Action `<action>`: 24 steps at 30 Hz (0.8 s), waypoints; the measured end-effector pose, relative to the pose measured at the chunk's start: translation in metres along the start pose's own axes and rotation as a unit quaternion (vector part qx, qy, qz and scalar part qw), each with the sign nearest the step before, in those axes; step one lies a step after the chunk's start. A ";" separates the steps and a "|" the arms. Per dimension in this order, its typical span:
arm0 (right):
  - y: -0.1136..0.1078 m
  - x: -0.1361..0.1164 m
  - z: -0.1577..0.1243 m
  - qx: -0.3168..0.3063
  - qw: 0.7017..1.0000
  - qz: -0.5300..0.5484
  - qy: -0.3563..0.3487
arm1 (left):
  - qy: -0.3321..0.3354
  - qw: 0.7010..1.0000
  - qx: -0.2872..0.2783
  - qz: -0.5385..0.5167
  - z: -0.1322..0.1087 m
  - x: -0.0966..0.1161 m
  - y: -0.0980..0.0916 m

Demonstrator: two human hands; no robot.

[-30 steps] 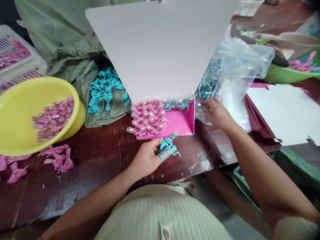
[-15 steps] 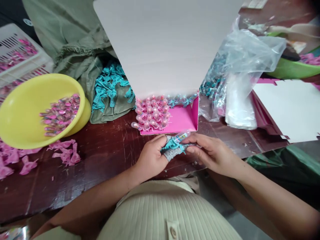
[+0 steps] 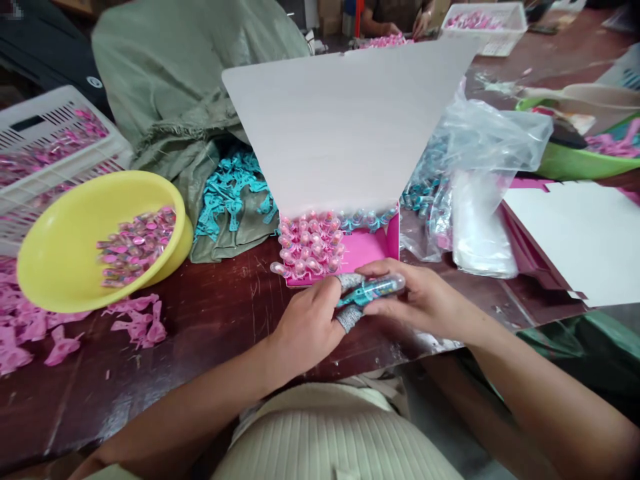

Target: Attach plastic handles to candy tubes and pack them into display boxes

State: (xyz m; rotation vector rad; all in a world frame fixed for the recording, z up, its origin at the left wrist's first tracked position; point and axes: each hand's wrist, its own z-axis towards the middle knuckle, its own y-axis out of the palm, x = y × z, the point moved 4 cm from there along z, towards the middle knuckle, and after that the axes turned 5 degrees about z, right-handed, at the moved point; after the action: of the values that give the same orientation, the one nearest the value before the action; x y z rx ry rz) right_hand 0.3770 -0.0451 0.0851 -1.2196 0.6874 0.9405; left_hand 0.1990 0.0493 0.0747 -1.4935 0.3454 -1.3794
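Left hand: at lower centre, the left hand [image 3: 310, 320], grey fabric sleeves [image 3: 349, 319] on two fingertips probably for grip, pinched the teal end of the small clear tube with a teal plastic holder [image 3: 374, 290].
Right hand: the right hand [image 3: 425, 303] closed its fingers around the clear end, steadying it from the other side.
Tube: held just before the open pink cardboard box [image 3: 373, 248], above the dark wooden table [image 3: 200, 320].
Box: its white lid [image 3: 345, 127] stood up, so the pink pieces [image 3: 307, 243] inside were reachable.

text: none legible | white mark [image 3: 94, 81] on dark cloth [image 3: 47, 50]: too small to read
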 end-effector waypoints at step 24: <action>-0.021 0.062 0.098 -0.066 0.845 -0.518 0.110 | -0.192 0.953 0.105 0.209 0.056 -0.199 -0.070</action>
State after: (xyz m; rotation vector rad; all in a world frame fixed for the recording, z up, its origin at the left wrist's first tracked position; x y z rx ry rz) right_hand 0.4201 0.0626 0.0643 -1.5625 0.0520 -0.0715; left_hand 0.1588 0.2585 0.0291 -1.3761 0.2384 -0.7460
